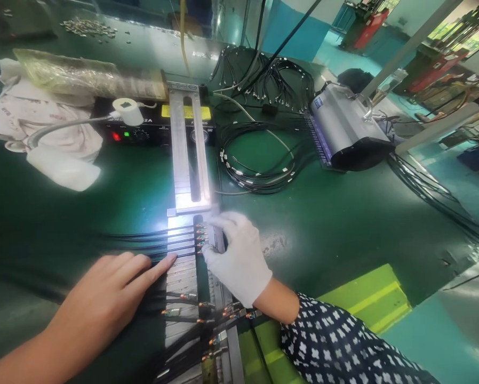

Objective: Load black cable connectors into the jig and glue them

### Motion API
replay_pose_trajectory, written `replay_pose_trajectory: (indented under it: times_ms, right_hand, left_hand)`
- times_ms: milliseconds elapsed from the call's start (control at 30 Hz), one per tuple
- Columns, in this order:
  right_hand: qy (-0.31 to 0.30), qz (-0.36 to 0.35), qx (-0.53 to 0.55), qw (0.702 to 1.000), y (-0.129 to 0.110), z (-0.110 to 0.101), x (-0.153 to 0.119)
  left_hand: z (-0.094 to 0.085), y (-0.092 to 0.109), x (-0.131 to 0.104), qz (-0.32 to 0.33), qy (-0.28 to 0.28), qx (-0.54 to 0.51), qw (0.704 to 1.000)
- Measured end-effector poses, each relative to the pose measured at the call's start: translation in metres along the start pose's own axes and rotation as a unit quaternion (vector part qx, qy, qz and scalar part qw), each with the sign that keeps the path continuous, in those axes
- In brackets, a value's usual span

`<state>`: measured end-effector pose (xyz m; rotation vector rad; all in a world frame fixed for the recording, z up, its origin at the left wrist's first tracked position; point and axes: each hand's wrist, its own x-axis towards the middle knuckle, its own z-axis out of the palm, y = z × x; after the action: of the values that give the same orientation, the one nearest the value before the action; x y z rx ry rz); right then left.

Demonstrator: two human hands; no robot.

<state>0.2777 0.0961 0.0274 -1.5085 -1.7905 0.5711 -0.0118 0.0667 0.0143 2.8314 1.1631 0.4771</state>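
My bare left hand [111, 290] reaches in from the lower left, its index finger extended onto a thin black cable at the metal fixture [179, 274]. The other fingers are spread a little over the cables. On my right hand [239, 256] is a white glove; its thumb and index finger are apart, on either side of a row of small cable connectors [200, 239] across the fixture's dark slot. Thumb and fingertips touch near the row's ends. Below lie more cables with orange-tipped connectors [219, 337], some crossing the fixture.
A slotted metal plate [179, 154] stands just beyond the hands, before a black control box [151, 130]. Coiled black cables [259, 184] and a grey machine [351, 128] are behind right. A yellow-green tray [367, 304] lies right; a cloth [43, 117] and small metal parts [88, 28] are left.
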Motion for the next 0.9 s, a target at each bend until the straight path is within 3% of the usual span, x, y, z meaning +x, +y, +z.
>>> replay_pose_trajectory:
  times_ms: [67, 267, 433, 700, 900]
  right_hand:
    - [0.009, -0.006, -0.003, 1.000, 0.001, 0.003, 0.001]
    - [0.016, -0.031, 0.033, 0.999, 0.013, 0.000, -0.006]
    - [0.012, -0.055, 0.087, 0.995, 0.019, -0.010, -0.010]
    - [0.010, -0.020, 0.107, 0.994, 0.018, -0.009, -0.008]
    - [0.012, -0.038, 0.108, 0.993, 0.019, -0.009, -0.006]
  left_hand:
    - [-0.004, 0.004, 0.004, 0.012, -0.003, -0.020, 1.000]
    - [-0.018, 0.012, 0.008, -0.037, -0.022, -0.136, 0.990]
    - [-0.026, 0.016, 0.008, -0.012, -0.034, -0.195, 0.980]
    - [-0.023, 0.008, 0.034, 0.060, 0.014, -0.065, 0.996]
    - [-0.014, 0.011, 0.052, 0.073, 0.049, -0.065, 0.994]
